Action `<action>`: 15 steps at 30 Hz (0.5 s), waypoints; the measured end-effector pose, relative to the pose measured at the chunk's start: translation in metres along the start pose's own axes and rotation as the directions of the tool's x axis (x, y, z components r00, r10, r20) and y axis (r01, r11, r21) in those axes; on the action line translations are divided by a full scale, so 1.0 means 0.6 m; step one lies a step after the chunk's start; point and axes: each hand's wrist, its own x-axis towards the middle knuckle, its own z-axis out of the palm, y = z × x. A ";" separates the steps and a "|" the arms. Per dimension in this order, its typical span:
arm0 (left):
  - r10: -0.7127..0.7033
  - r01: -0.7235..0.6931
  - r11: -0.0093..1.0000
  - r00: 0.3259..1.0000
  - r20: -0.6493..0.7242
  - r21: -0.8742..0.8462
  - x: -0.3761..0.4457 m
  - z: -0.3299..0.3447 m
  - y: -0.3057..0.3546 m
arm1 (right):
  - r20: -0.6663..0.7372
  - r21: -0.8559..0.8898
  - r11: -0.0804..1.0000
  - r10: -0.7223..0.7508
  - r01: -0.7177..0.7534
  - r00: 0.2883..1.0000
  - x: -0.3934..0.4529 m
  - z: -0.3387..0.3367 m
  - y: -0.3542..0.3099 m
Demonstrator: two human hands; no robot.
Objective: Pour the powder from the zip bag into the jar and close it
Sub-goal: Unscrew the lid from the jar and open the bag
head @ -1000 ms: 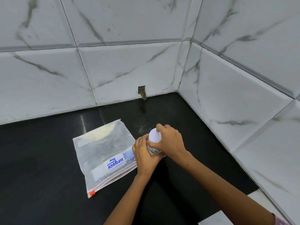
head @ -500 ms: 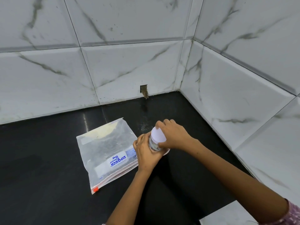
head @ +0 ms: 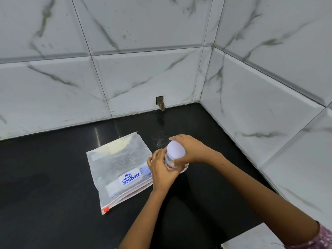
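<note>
A clear zip bag with a blue-and-white label and an orange slider lies flat on the black counter; pale powder shows at its far end. Just right of it stands a small jar with a white lid. My left hand wraps the jar's body from the left. My right hand grips the white lid from the right, fingers curled round its rim. The jar's lower part is hidden by my hands.
White marble-look tiled walls meet in a corner behind and to the right of the black counter. A small hole sits in the back wall at counter level. A white tile surface shows at the bottom right.
My right hand has shifted round the lid, its wrist turning. The left hand keeps its grip on the jar. The bag has not moved.
</note>
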 end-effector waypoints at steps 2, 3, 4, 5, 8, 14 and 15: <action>-0.004 0.004 1.000 1.000 0.014 0.030 0.001 0.000 -0.004 | -0.068 -0.141 0.984 0.101 -0.110 0.993 0.000 0.010 -0.011; -0.010 0.008 0.999 1.000 0.027 0.047 0.001 0.001 -0.006 | -0.124 -0.222 0.963 0.125 -0.150 0.984 0.002 0.015 -0.015; -0.013 0.011 0.998 0.999 0.033 0.057 0.001 0.002 -0.008 | -0.161 -0.267 0.950 0.122 -0.162 0.979 0.005 0.017 -0.018; -0.015 0.013 0.998 0.999 0.033 0.057 0.001 0.002 -0.009 | -0.168 -0.267 0.954 0.096 -0.139 0.981 0.007 0.014 -0.018; -0.025 0.025 0.999 1.000 0.018 0.036 -0.001 0.001 -0.005 | -0.029 -0.150 0.989 -0.010 0.006 1.000 0.013 -0.011 -0.014; -0.016 0.015 0.999 1.000 0.008 0.047 -0.001 0.001 -0.003 | -0.069 -0.347 0.930 0.103 -0.121 0.992 0.022 0.011 -0.020; -0.014 0.014 0.999 1.000 0.003 0.050 -0.002 0.001 -0.002 | -0.089 -0.351 0.929 0.093 -0.119 0.992 0.024 0.010 -0.020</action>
